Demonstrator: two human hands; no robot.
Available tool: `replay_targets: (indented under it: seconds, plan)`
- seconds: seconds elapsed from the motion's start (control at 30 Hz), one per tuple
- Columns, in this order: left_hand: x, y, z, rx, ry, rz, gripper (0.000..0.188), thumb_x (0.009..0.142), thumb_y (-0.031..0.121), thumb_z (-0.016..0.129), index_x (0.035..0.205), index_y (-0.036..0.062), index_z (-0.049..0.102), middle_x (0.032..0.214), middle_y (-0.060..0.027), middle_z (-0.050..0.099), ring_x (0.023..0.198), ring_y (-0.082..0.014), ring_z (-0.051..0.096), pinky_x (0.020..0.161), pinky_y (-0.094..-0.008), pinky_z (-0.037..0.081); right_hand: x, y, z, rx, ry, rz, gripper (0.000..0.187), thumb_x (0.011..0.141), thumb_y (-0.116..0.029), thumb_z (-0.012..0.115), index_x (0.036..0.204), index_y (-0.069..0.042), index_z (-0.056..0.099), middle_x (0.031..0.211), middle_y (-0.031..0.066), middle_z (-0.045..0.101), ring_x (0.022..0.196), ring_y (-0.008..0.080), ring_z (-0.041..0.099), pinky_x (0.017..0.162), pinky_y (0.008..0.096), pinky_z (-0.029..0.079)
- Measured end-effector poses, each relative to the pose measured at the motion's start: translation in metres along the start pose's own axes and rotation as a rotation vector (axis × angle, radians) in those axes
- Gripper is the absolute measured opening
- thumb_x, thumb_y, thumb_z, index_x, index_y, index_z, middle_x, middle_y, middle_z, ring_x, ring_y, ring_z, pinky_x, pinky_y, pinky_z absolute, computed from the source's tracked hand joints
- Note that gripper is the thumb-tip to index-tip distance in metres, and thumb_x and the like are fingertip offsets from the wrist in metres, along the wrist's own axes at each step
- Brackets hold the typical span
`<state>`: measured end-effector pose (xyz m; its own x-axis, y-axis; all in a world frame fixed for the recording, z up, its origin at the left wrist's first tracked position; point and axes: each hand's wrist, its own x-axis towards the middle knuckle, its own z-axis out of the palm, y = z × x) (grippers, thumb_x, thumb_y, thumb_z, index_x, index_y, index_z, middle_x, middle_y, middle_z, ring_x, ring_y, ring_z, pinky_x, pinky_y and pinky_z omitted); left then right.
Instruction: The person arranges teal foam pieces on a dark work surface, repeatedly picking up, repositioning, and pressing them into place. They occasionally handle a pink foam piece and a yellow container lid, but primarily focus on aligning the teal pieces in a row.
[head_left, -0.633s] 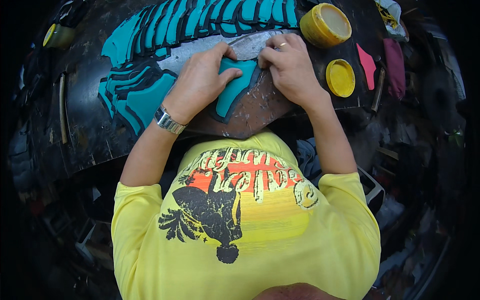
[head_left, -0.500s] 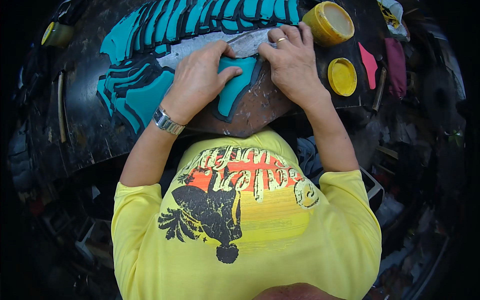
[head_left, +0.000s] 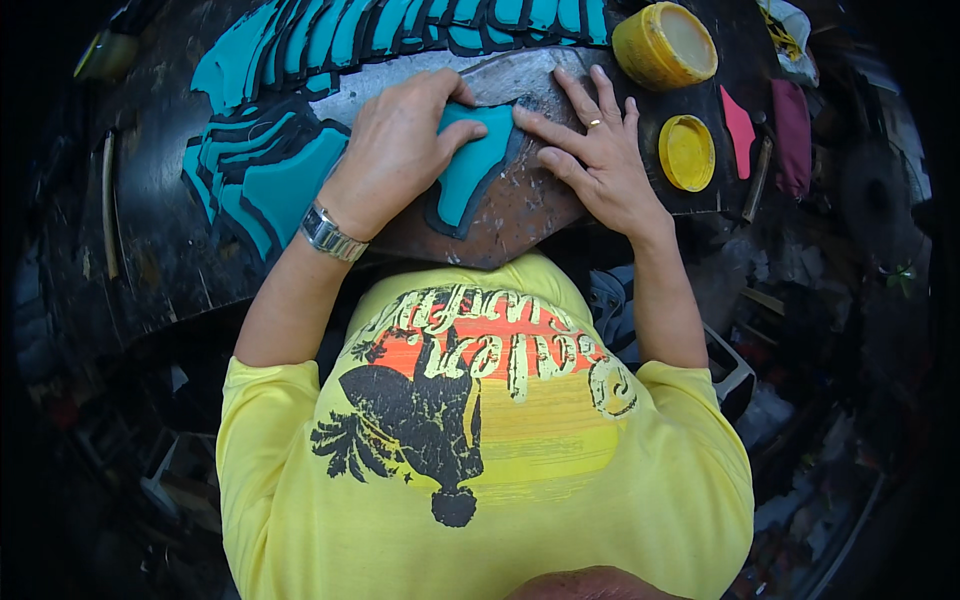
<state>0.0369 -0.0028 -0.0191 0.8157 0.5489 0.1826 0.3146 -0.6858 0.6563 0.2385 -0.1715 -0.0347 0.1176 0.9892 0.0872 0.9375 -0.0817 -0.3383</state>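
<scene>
A teal cut-out piece with a black border (head_left: 466,178) lies on a worn brown board (head_left: 530,205) in front of me. My left hand (head_left: 395,145) grips its left side, thumb lying over the teal face and fingers curled near its far edge. My right hand (head_left: 605,165) is open, fingers spread on the board, with the forefinger tip at the piece's black right edge. Left of my left wrist is a pile of similar teal and black pieces (head_left: 290,175). A long overlapping row of teal pieces (head_left: 345,40) runs along the far side.
An open yellow jar (head_left: 640,55) of pale paste stands at far right, a yellow lid (head_left: 686,153) nearer. Beyond are a pink cut-out (head_left: 738,135), a wooden-handled tool (head_left: 758,180) and a maroon pouch (head_left: 792,140). Another wooden handle (head_left: 109,205) lies at left on the dark table (head_left: 170,265).
My right hand has uncurled from the piece's far edge, spreading its fingers and drawing nearer to me on the board. My left hand stays on the piece.
</scene>
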Motion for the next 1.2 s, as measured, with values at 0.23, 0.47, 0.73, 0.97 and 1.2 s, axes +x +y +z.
replay_targets:
  seconds: [0.23, 0.47, 0.73, 0.97, 1.2]
  plan:
    - [0.0, 0.0, 0.001, -0.006, 0.0, -0.01, 0.026, 0.085, 0.023, 0.079, 0.1, 0.0042, 0.069, 0.094, -0.0162, 0.071, 0.09, -0.0382, 0.068, 0.077, -0.0464, 0.054, -0.017, -0.017, -0.008, 0.076, -0.062, -0.143, 0.038, 0.097, -0.055, 0.06, 0.131, -0.043, 0.07, 0.166, 0.0061, 0.036, 0.157, 0.0386, 0.013, 0.118, 0.0733, 0.002]
    - [0.0, 0.0, 0.001, 0.003, 0.008, -0.014, 0.026, 0.082, 0.023, 0.081, 0.098, 0.0052, 0.07, 0.093, -0.0153, 0.072, 0.089, -0.0367, 0.069, 0.076, -0.0458, 0.054, 0.002, -0.007, 0.0, -0.184, 0.138, 0.008, 0.042, 0.099, -0.055, 0.057, 0.138, -0.041, 0.065, 0.165, 0.0102, 0.035, 0.156, 0.0393, 0.018, 0.118, 0.0736, 0.007]
    - [-0.001, 0.001, 0.003, -0.003, 0.036, -0.013, 0.024, 0.083, 0.02, 0.079, 0.098, 0.0039, 0.07, 0.095, -0.0195, 0.072, 0.091, -0.0398, 0.069, 0.078, -0.0486, 0.053, -0.013, -0.037, -0.006, -0.086, -0.089, -0.054, 0.046, 0.098, -0.057, 0.056, 0.141, -0.043, 0.062, 0.168, 0.0099, 0.03, 0.157, 0.0383, 0.013, 0.119, 0.0713, 0.002]
    - [0.003, -0.022, -0.062, -0.236, 0.151, 0.008, 0.016, 0.093, 0.014, 0.073, 0.105, 0.0032, 0.074, 0.097, -0.0086, 0.075, 0.089, -0.0176, 0.071, 0.08, -0.0302, 0.055, -0.016, -0.027, -0.016, 0.526, 0.232, -0.105, 0.052, 0.101, -0.055, 0.054, 0.131, -0.016, 0.073, 0.161, 0.0166, 0.04, 0.154, 0.0378, 0.025, 0.124, 0.0532, 0.015]
    - [0.028, -0.162, -0.213, -0.354, 0.284, -0.283, 0.029, 0.098, 0.025, 0.073, 0.118, 0.0047, 0.073, 0.105, 0.0008, 0.071, 0.097, -0.0087, 0.062, 0.088, -0.0243, 0.048, -0.008, -0.023, 0.012, 0.384, 0.495, -0.009, 0.052, 0.101, -0.041, 0.062, 0.14, -0.007, 0.063, 0.149, 0.0189, 0.049, 0.14, 0.0364, 0.042, 0.118, 0.0461, 0.03]
